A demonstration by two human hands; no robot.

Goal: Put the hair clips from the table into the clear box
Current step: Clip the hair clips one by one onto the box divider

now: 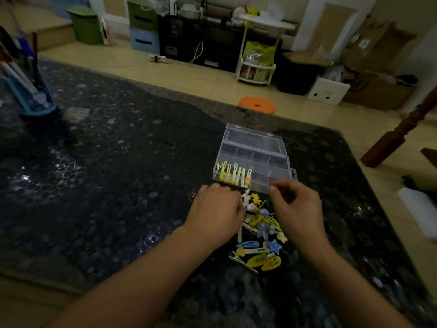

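A clear compartmented box [254, 159] stands open on the dark table, its lid tilted back. Several yellow clips [234, 175] lie in its near-left compartment. A pile of yellow, blue and white hair clips [259, 235] lies on the table just in front of the box. My left hand [214, 214] rests palm down at the pile's left edge, its fingers curled near the box's front wall. My right hand [296, 209] hovers over the pile's right side, thumb and forefinger pinched close to the box's front right corner; I cannot tell whether anything is between them.
A blue pen holder [28, 91] stands at the table's far left. An orange stool [257, 104] sits beyond the far table edge. A white object [418, 211] lies off the right edge, beside a wooden leg [399, 133]. Shelves and bins line the far wall.
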